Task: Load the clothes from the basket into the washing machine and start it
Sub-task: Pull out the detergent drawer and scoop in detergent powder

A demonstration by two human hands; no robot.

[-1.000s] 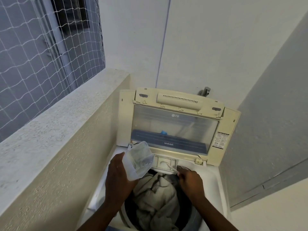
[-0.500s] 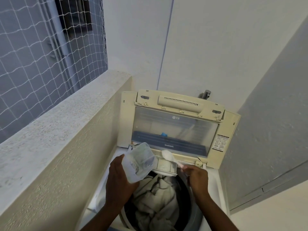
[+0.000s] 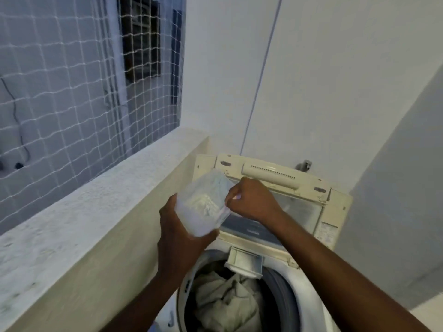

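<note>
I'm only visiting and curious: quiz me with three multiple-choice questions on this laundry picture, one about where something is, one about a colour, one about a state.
1. Where are the clothes?
A) in the washer's drum
B) on the ledge
C) on the floor

2. What colour is the frame of the lid?
A) red
B) cream
C) black

3. How does the lid stand?
A) shut flat
B) taken off
C) raised open

Answers:
1 A: the pale cloth lies bunched inside the round opening.
2 B: the plastic is a yellowed cream.
3 C: it stands up behind the opening, and the left hand holds a clear container in front of it.
</note>
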